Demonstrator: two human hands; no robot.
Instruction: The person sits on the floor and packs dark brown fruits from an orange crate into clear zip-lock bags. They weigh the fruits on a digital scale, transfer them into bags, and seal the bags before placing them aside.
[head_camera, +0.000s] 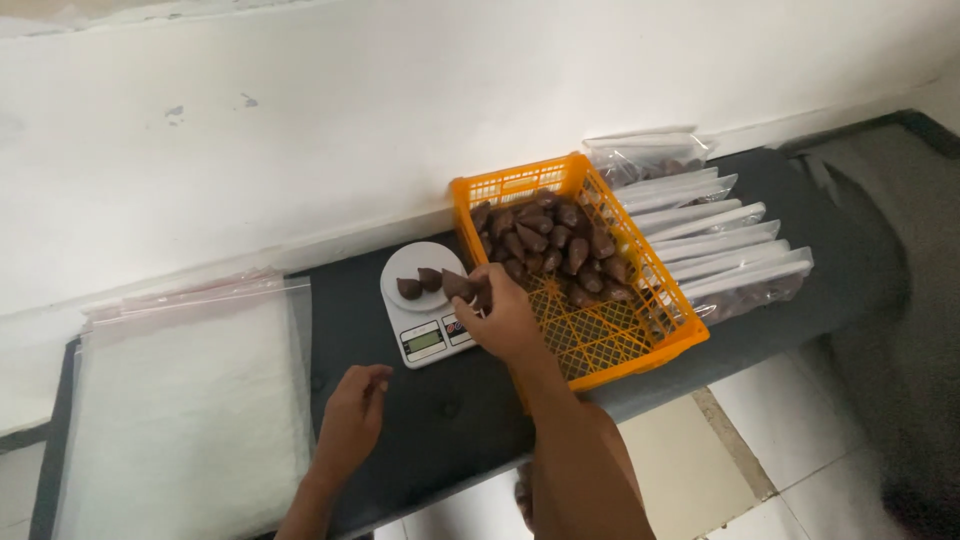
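Head view looks down on a dark counter (440, 400) along a white wall. Right hand (505, 315) is over the edge of a white scale (425, 300), its fingers (478, 290) closed around a brown fruit (458, 285) just above the scale plate. Two more fruits (420, 283) lie on the plate already. Left hand (352, 415) rests on the counter, fingers loosely curled and holding nothing, near a stack of clear bags (185, 390). Beside the scale stands an orange basket (640, 345) (half full with the same fruits), and filled bags (720, 250) lie to its right.
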